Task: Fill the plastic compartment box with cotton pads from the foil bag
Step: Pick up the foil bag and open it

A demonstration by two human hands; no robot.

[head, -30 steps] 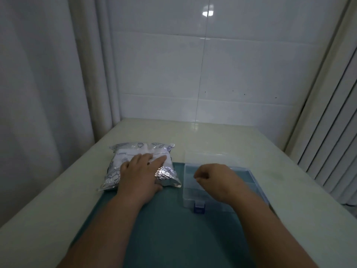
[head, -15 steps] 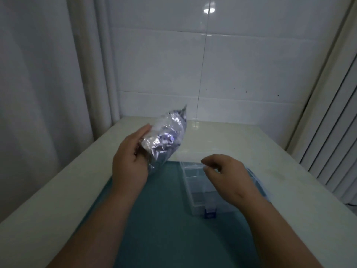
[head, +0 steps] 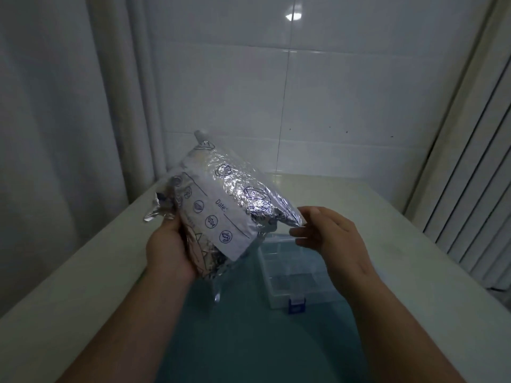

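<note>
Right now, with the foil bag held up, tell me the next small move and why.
Probably pinch the foil bag at its right corner with the right hand and pull it open. The left hand grips the bag clear of the table, the right hand is at that corner, no pads are out, and the compartment box waits below.

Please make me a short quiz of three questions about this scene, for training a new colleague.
1. True or false: no hand touches the foil bag.
2. Which hand grips the bag's lower part? A) left B) right C) neither
3. What colour is the latch on the plastic box?
Key: 1 false; 2 A, the left hand; 3 blue.
</note>
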